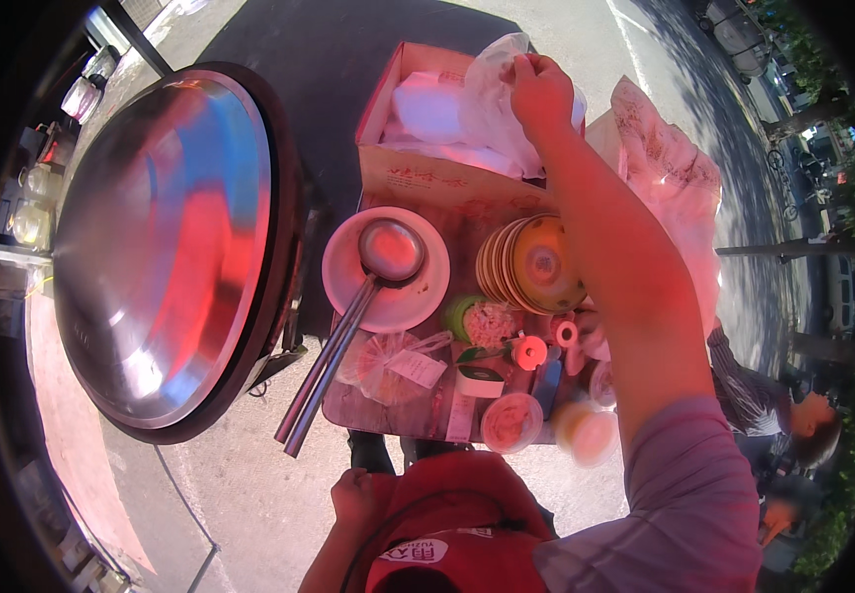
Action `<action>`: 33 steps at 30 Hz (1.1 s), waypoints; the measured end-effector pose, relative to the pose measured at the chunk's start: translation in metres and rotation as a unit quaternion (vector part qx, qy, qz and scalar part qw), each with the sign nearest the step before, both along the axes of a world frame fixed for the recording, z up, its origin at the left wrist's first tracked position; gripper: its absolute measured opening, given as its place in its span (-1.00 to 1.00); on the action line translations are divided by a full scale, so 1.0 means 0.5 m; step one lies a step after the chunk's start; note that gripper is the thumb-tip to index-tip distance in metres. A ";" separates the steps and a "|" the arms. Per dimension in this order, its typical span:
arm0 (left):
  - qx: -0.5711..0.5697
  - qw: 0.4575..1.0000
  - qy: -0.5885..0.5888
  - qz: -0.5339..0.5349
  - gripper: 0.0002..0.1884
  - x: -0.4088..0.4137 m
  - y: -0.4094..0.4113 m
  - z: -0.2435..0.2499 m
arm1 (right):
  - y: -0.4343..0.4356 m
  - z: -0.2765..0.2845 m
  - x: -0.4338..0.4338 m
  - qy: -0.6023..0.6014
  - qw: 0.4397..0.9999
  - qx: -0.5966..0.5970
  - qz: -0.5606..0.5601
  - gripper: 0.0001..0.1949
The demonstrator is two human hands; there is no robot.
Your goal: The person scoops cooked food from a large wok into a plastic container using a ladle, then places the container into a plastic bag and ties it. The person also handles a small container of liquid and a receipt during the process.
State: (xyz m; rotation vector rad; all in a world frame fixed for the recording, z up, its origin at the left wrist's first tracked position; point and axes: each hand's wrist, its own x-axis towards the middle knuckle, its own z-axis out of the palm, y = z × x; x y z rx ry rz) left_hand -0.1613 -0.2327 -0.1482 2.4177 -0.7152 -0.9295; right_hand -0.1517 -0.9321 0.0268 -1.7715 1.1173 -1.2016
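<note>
My right hand (541, 93) reaches out over a cardboard box (442, 174) and pinches a thin translucent plastic bag (490, 89) between thumb and fingers. More white plastic bags (427, 111) lie in the box. Beside my body, near the red apron (464, 504), my left hand (355, 493) hangs low with its fingers curled; nothing shows in it. Between me and the box stand a white bowl (335, 274) with two long-handled metal ladles (390, 248) in it, and a stack of patterned plates (542, 259). A tied clear bag (390, 370) lies on the table's near part.
A large domed metal lid (168, 252) covers a round cooker on the left. Lidded plastic tubs (512, 422), a white paper roll (530, 352) and a green container (460, 315) crowd the small table. A large plastic bag (665, 178) stands right; a person (761, 400) is beyond.
</note>
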 end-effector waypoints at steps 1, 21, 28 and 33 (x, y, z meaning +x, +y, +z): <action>0.013 0.999 0.029 0.007 -0.80 0.008 -0.023 0.027 | -0.006 0.032 -0.016 -0.037 0.999 0.003 0.017 -0.70; -0.340 0.750 0.564 -0.057 -0.03 0.146 -0.532 0.603 | 0.769 0.273 -0.221 0.204 0.957 -0.061 0.198 -0.80; -0.207 0.804 0.548 0.107 -0.89 0.094 -0.439 0.521 | 0.964 0.208 -0.298 0.121 0.955 0.044 0.266 -0.64; -0.178 0.827 0.531 0.041 -0.89 0.085 -0.404 0.478 | 1.000 0.227 -0.344 0.116 0.982 0.149 0.008 -0.49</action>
